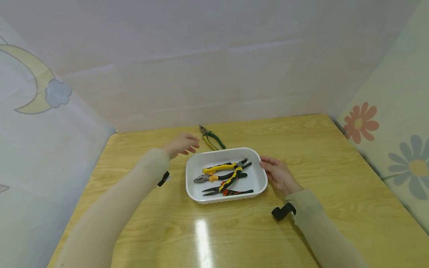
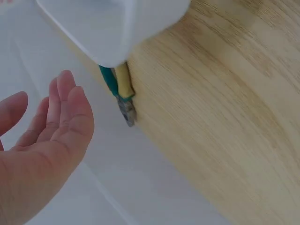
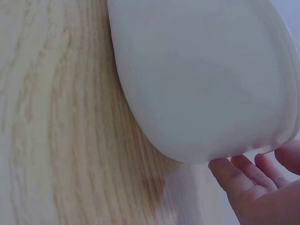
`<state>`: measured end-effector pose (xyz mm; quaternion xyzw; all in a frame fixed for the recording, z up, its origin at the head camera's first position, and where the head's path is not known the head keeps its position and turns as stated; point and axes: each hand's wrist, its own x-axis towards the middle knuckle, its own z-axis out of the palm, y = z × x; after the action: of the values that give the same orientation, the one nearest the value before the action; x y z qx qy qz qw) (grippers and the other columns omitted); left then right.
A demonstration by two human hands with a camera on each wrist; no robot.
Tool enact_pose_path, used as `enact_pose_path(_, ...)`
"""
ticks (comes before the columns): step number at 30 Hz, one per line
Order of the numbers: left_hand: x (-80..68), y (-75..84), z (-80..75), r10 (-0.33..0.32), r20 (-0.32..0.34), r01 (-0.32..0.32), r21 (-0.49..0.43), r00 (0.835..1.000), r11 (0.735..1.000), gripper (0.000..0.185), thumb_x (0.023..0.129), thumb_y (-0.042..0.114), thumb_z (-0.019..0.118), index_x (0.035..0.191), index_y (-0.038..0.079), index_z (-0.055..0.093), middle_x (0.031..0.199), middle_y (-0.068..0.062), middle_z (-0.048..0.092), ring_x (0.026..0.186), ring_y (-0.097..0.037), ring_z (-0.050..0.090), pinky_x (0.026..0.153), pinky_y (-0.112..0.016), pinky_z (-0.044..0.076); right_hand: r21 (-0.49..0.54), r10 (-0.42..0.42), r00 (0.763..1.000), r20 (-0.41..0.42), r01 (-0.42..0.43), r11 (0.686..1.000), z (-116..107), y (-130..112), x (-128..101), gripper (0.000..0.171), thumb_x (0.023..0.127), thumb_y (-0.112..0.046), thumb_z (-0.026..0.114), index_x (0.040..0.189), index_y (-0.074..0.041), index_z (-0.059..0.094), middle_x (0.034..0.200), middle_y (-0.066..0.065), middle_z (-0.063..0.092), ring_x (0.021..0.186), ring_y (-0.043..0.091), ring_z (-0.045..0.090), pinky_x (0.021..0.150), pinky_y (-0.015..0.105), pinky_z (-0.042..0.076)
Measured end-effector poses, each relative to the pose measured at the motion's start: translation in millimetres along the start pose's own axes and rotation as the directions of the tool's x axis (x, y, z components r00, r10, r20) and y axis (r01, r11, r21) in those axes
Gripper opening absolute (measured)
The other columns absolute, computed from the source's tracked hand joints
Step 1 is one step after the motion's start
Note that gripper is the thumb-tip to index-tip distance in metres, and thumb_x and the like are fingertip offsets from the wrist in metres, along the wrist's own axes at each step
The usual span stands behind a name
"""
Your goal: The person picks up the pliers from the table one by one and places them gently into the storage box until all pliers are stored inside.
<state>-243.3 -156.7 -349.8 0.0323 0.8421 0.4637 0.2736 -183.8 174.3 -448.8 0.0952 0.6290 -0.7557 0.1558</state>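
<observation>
A white tray [image 1: 261, 178] sits mid-table with three pliers in it: yellow-handled ones [image 1: 222, 167], black-and-yellow ones [image 1: 231, 178] and red-and-black ones [image 1: 234, 192]. Green-and-yellow pliers [image 1: 211, 138] lie on the table behind the tray, also seen as the green-and-yellow pliers [image 2: 121, 91] past the tray corner [image 2: 112, 33]. My left hand [image 1: 182, 144] hovers open just left of them, its fingers [image 2: 65, 108] straight and holding nothing. My right hand [image 1: 276, 172] rests with relaxed fingers [image 3: 234, 176] against the tray wall [image 3: 201, 84] on its right side.
The wooden table [image 1: 318, 149] is walled by pale fabric panels at the back, left and right. Black wrist straps [image 1: 283, 211] show on both sleeves. Glare lies on the table near the front.
</observation>
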Motion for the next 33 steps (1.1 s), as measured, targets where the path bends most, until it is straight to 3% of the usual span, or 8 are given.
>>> enact_pose_path(5,7.6,-15.7,-10.9,-0.031,-0.020,0.030,-0.059,0.999,0.998,0.046,0.105,0.018,0.042,0.143,-0.008,0.038,0.138,-0.029,0.047,0.124,-0.042,0.048,0.104,-0.052,0.038,0.004,0.014,1.000,0.001,-0.014,1.000,-3,2,-1,0.051,0.099,-0.007,0.056,0.143,0.011,0.036,0.105,-0.003,0.062,0.092,0.005,0.059,0.078,0.019,0.051)
enact_pose_path(13,32.7,-28.2,-8.0,-0.209,-0.006,0.204,-0.183,0.978,0.962,0.057,0.105,0.032,0.044,0.143,-0.010,0.037,0.139,-0.027,0.047,0.123,-0.037,0.052,0.104,-0.046,0.040,-0.053,0.031,0.999,-0.037,-0.033,0.998,-11,3,-8,0.052,0.100,-0.010,0.056,0.144,0.009,0.037,0.126,0.010,0.056,0.097,0.005,0.058,0.082,0.019,0.051)
enact_pose_path(24,57.7,-31.6,0.3,-0.224,0.030,0.226,-0.071,0.974,0.972,0.055,0.104,0.033,0.045,0.143,-0.005,0.041,0.135,-0.023,0.053,0.117,-0.033,0.057,0.097,-0.041,0.047,-0.095,-0.029,0.999,-0.022,0.026,0.995,-15,5,-19,0.053,0.097,-0.001,0.056,0.143,0.014,0.034,0.122,0.012,0.061,0.097,0.004,0.059,0.082,0.020,0.051)
enact_pose_path(33,62.0,-15.9,13.2,-0.274,0.030,0.274,-0.014,0.961,0.961,0.053,0.102,0.033,0.052,0.136,-0.008,0.048,0.131,-0.024,0.056,0.111,-0.031,0.060,0.093,-0.038,0.050,-0.099,-0.029,0.999,-0.033,0.026,0.995,-12,7,-25,0.052,0.097,-0.001,0.057,0.141,0.015,0.035,0.118,0.010,0.064,0.097,0.007,0.061,0.079,0.022,0.052)
